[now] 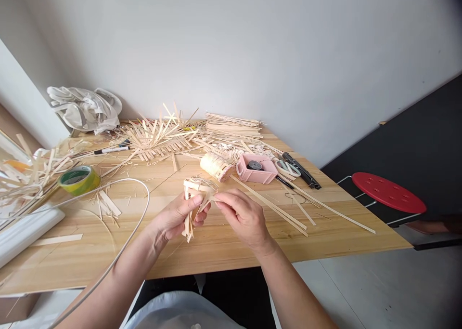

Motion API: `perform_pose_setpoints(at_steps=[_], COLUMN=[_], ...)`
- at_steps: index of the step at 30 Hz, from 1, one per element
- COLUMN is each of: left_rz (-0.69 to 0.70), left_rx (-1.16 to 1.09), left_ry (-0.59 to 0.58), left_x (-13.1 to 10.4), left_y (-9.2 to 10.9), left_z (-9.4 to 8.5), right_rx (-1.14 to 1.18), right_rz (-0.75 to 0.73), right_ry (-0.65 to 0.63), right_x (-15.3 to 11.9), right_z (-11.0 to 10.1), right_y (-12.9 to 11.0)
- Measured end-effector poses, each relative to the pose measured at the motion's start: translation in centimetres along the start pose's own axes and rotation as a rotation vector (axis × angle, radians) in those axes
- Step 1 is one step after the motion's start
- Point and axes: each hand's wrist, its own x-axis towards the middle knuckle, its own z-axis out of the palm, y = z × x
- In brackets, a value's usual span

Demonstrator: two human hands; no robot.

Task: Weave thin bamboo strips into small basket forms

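Head view: over a wooden bench (202,259), a person's left hand (176,216) grips a small piece of strip work (195,188), thumb on the near face and fingers wrapped behind, with loose ends pointing down below the grip. From the other side, the right hand (245,218) brings thumb and forefinger together on a pale strip (210,199) at the right edge of the piece, held above the bench close to its front edge.

Just beyond the hands, a woven cylinder (215,167) lies on its side next to a pink basket (265,176) holding a black roll (254,165). White-handled scissors (288,168) and a long black tool (301,170) rest to the right of the basket, while loose strips (277,209) stretch toward the front of the bench.

Behind, a tangled heap of strips (159,138) spreads beside a neater stack of strips (234,126) near the wall (231,45). At left sit a roll of green and yellow tape (83,186), a marker (112,150) and a crumpled white bag (84,108). A red stool (388,192) stands off the bench's right side.
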Motion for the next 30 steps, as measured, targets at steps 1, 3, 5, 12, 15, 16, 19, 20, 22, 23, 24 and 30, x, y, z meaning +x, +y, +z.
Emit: perform_pose_setpoints(at_steps=[1,3,5,12,15,16,19,20,22,23,24,30], left_rz=[0.003,0.007,0.009,-0.028,-0.028,-0.027,-0.032,-0.035,-0.039,-0.039,-0.04,-0.018], left_rx=[0.0,0.013,0.035,0.073,0.075,0.069,0.046,0.041,0.038,0.039,0.04,0.015], left_ry=[0.003,0.014,0.026,0.061,0.064,0.068,0.07,0.067,0.063,0.062,0.059,0.011], left_x=[0.0,0.0,0.0,-0.1,-0.1,-0.1,-0.1,-0.1,-0.1,-0.1,-0.1,-0.1], left_y=[0.0,-0.1,-0.1,-0.3,-0.2,-0.2,-0.1,-0.1,-0.2,-0.2,-0.2,-0.7], left_z=[0.0,0.0,0.0,0.0,0.1,0.2,0.3,0.3,0.2,0.2,0.1,-0.5], right_rx=[-0.004,-0.014,-0.028,-0.071,-0.097,-0.106,-0.122,-0.125,-0.131,-0.137,-0.142,-0.175], right_rz=[0.004,0.008,0.005,-0.054,-0.061,-0.06,-0.063,-0.067,-0.083,-0.091,-0.099,-0.119], right_ry=[0.007,0.02,0.024,-0.026,-0.043,-0.05,-0.062,-0.059,-0.042,-0.033,-0.025,-0.025], right_x=[-0.1,-0.2,-0.2,0.0,0.2,0.3,0.4,0.5,0.5,0.5,0.5,0.4], right_z=[0.0,0.1,0.1,-0.3,-0.6,-0.7,-0.9,-0.9,-0.9,-0.9,-0.8,-0.8], right_y=[-0.1,-0.1,-0.1,0.3,0.3,0.3,0.3,0.3,0.3,0.3,0.3,0.4])
